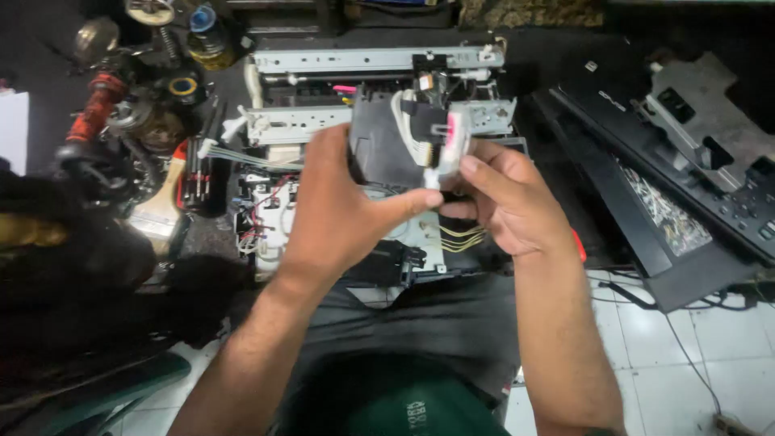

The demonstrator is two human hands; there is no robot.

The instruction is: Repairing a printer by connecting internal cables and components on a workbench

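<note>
An opened printer [379, 89] with bare metal rails and loose wires lies in front of me. I hold its dark ink carriage block [386, 145] lifted above the chassis. My left hand [339, 206] grips the block's left side, thumb stretched under it. My right hand [504, 202] pinches the white and pink part [450, 141] with its white tubes on the block's right side.
A detached black printer cover with scanner glass [670, 210] leans at the right on white floor tiles. At the left stand tape rolls [182, 85], a brush [165, 194], screwdrivers [198, 173] and a cluttered dark pile. Yellow wires [462, 236] run below my right hand.
</note>
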